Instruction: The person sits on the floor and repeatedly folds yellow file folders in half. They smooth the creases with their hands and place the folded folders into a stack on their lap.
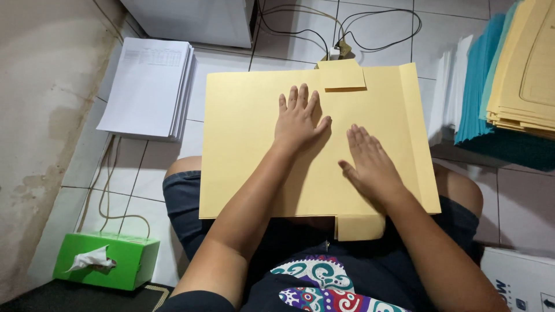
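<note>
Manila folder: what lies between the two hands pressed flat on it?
Head view: only bare manila folder surface lies between the left hand and the right hand.

Two packages in view. Green tissue box [110, 260], rectangular, white tissue sticking out the top, sits on the floor bottom-left beside the wall. White carton [520, 282] with dark blue print, bottom-right corner, cut off by the frame edge. No screens or signs.
</note>
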